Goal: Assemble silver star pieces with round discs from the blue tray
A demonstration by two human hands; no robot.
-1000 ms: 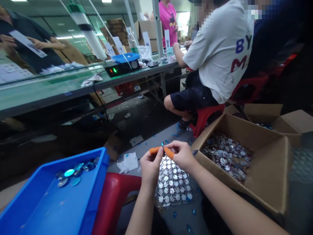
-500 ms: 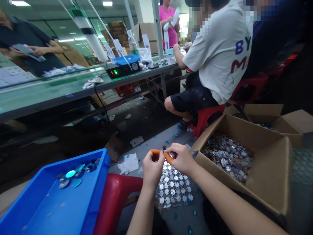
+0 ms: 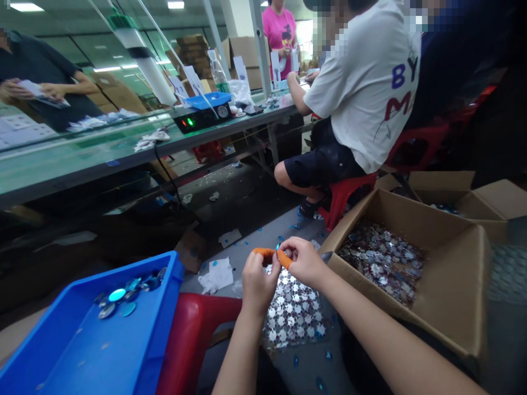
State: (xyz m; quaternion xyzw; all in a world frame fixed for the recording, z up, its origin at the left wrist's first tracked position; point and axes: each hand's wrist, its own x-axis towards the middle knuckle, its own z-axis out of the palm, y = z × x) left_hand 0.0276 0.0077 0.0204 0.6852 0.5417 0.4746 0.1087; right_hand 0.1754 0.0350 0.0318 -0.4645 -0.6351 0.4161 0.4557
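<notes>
My left hand (image 3: 258, 282) and my right hand (image 3: 302, 263) meet in front of me, each wearing an orange finger cot (image 3: 284, 259) on a fingertip. Between the fingertips they pinch a small shiny blue stone, mostly hidden. Just below the hands lies a sheet of silvery flower-shaped pieces (image 3: 293, 318). A blue plastic tray (image 3: 135, 280) holding several round blue stones (image 3: 123, 296) sits to my left. A cardboard box (image 3: 453, 291) of loose silvery pieces (image 3: 382, 260) stands to my right.
A red stool (image 3: 193, 329) stands between the tray and my hands. Small blue stones and paper scraps (image 3: 216, 274) lie on the grey floor. A seated co-worker in a white shirt (image 3: 362, 93) is ahead on the right, beside a long glass-topped bench (image 3: 82, 159).
My fingertips have closed closer together, covering the small stone more. The view has shifted slightly, and the co-worker's sheet-holding hands at far left have moved.
</notes>
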